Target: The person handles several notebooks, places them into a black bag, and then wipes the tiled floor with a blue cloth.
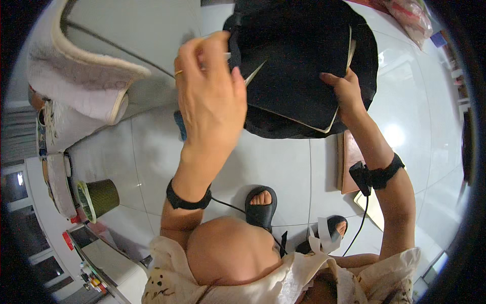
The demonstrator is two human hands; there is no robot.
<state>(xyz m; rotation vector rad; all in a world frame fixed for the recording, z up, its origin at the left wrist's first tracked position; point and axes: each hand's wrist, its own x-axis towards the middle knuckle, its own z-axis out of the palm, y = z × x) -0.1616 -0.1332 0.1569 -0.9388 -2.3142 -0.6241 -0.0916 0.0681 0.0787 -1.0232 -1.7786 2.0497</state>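
Observation:
A black-covered book (300, 87) with pale page edges lies over a black fabric item (370, 57) with a rounded outline. My right hand (347, 91) grips the book's right edge, thumb on the cover and the other fingers hidden beneath. At the book's left side, my left hand (212, 83) is raised with its fingers curled and slightly blurred; its palm side is hidden. A small pale thing shows by those fingertips, but I cannot tell whether they hold it. A pale sliver of paper (255, 73) sticks up near the book's left side.
On the tiled floor, a brown book or case (351, 163) and a cream flat item (374, 209) lie under my right forearm. A green wastebasket (100, 197) stands at left, below a sofa with a pale cover (76, 91). Cables run from both wristbands. A plastic bag (410, 22) is upper right.

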